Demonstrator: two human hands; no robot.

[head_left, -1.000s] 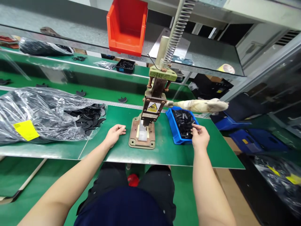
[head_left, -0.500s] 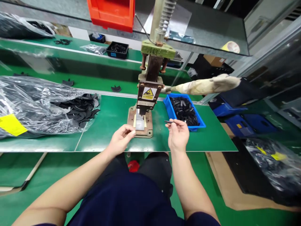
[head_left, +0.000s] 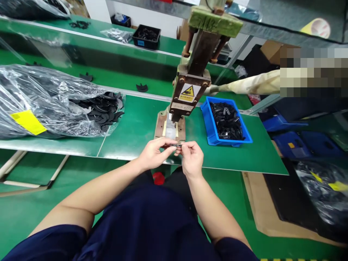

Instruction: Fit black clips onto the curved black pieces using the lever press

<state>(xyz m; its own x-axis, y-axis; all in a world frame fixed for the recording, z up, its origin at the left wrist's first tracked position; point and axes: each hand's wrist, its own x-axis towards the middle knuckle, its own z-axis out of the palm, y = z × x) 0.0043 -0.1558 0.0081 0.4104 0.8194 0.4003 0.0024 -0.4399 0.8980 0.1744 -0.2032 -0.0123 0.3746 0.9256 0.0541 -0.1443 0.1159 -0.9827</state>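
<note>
Both hands meet just in front of the base of a hand press (head_left: 187,90). A small dark part (head_left: 176,145) lies between them, pinched at its left by my left hand (head_left: 159,152) and at its right by my right hand (head_left: 192,157). Its exact shape is too small to tell. Behind the fingers, a pale block (head_left: 170,132) sits on the press's rusty base plate (head_left: 160,125), below the ram. To the right of the press is a blue bin (head_left: 210,136) of small black parts.
On the left lies a clear plastic bag (head_left: 54,98) spilling black curved parts (head_left: 104,112). The press lever (head_left: 252,84), wrapped in pale cloth, juts right above the blue bin. A black bin (head_left: 146,44) stands on the back shelf.
My right hand has moved left with the dark part, to meet my left hand. My left hand now grips the part too. The camera view has shifted.
</note>
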